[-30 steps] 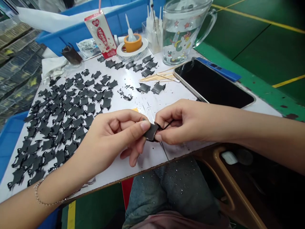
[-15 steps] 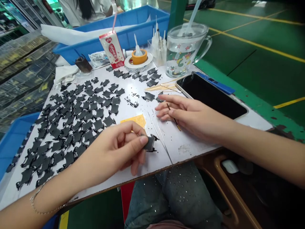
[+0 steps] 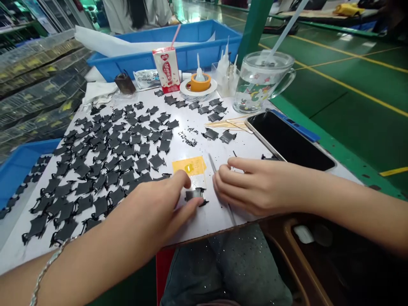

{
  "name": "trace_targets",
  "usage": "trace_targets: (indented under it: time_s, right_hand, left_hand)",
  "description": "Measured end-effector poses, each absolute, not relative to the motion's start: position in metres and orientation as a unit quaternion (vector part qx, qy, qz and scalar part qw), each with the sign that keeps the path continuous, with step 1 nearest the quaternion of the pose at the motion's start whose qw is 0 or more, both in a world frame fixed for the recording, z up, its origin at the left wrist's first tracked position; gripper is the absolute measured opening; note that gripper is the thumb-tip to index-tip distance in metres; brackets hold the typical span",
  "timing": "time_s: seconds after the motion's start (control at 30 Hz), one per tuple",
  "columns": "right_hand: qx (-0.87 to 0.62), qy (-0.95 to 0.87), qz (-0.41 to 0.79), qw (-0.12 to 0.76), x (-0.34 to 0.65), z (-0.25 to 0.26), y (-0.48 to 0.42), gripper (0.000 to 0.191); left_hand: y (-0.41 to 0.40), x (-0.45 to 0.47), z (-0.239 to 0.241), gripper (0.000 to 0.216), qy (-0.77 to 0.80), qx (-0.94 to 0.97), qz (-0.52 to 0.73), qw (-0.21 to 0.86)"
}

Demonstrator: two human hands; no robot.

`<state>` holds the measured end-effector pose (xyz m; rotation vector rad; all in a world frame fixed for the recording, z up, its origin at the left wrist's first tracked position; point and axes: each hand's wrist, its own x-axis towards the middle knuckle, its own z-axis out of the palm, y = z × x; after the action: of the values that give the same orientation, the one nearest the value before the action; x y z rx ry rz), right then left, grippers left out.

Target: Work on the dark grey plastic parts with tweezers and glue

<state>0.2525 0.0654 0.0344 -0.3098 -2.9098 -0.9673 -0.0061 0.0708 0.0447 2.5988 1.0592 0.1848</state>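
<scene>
My left grip [image 3: 159,208] is released, fingers spread, with a flat matte-black piece [image 3: 195,195] lying on the white worktop [image 3: 212,225] just beside it. My right grip [image 3: 258,187] is curled by slender steel tweezers [image 3: 211,162]; I cannot tell if it pinches anything. Risk: a careless brush could push the piece into the crowded black rows [image 3: 111,157] or scatter the loose black crumbs [image 3: 187,139].

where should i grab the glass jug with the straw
Grip the curved handle of the glass jug, coming from the right with the right hand. The handle sticks out on that side, away from the small bottles at the jug's left. Pass above the black phone, which lies in front of the jug.
</scene>
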Motion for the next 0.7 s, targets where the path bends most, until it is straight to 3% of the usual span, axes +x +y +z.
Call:
trace_targets:
  time_s: [0.13,0.2,0.3,0.43,0.7]
  right_hand:
    - [-0.178,-0.939,-0.248,0.16,0.256,0.039,0.065,0.031]
    - [-0.28,-0.919,-0.094,0.261,0.249,0.038,0.056,0.019]
    - [-0.479,-0.743,0.186,0.429,0.233,0.031,0.037,0.01]
    - [-0.517,-0.621,0.376,0.453,0.225,0.024,0.025,0.013]
    - [-0.562,-0.61,0.418,0.369,0.232,0.024,0.029,0.01]
  left_hand:
    - [0.061,-0.011,0.032,0.008,0.258,0.947,0.157,0.112]
    - [0.059,-0.013,0.026,0.016,0.222,0.955,0.163,0.107]
    - [0.06,-0.013,0.028,0.027,0.183,0.967,0.149,0.096]
    - [0.063,-0.01,0.04,0.037,0.169,0.972,0.141,0.079]
    - [0.061,-0.011,0.027,0.05,0.196,0.966,0.16,0.044]
